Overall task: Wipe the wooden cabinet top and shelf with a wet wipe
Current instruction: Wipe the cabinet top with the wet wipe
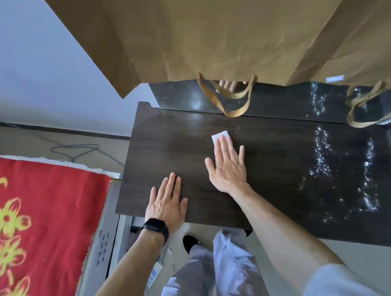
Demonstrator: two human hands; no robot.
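two flat hands on the dark cabinet top (167,149), one pressing a wipe

the right hand (228,168) lies flat near the middle of the cabinet top, fingers straight and close together, tips pressing on the white wet wipe (221,136); part of the wipe is hidden under them. the left hand (167,203), with a black watch (154,227), rests flat by the front edge, fingers straight and a little apart. big brown paper bags (206,34) cover the back and run out of the picture. white specks (322,159) dot its right side.

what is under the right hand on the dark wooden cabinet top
A folded white wet wipe, pressed flat on the dark wooden cabinet top by the right hand. Only its far end shows beyond the hand; the rest is covered.
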